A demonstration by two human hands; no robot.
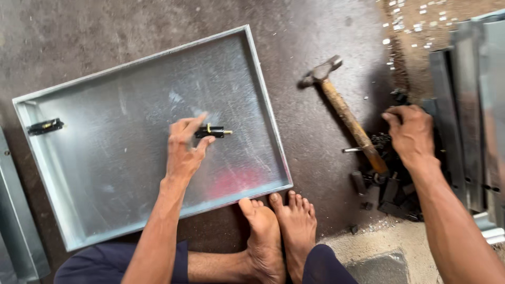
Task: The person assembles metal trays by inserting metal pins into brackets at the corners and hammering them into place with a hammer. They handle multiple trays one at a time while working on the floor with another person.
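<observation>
- We sit on a dark, scuffed floor (326, 31); bare floor runs along the top of the view and in the strip between the tray and the hammer, while the right side is crowded with metal.
- Our shallow galvanised metal tray (105, 173) lies tilted across the left and middle of the view; its raised rim runs all round, its near edge ends just in front of our bare feet (281, 231), and its flat bottom is mostly free.
- Grey sheet-metal sections (473, 105) stand along the right edge; another grey strip (16, 226) lies beside the tray's left corner.
- A hammer (344, 113) with a worn wooden handle lies on the floor between tray and right hand, head pointing away from us.
- A heap of small black parts (392, 184) lies at the handle's near end.
- Our left hand (184, 150) rests inside the tray; thumb and forefinger pinch a small black latch piece with a brass pin (213, 131), which sticks out to the right of the fingertips, just above the tray bottom.
- Our right hand (413, 134) reaches over the black heap, fingers curled downward; we cannot tell whether they hold anything.
- A second black latch piece (46, 126) sits against the tray's left wall, well apart from both hands.
- Pale specks (410, 21) are scattered over the floor at the upper right.
</observation>
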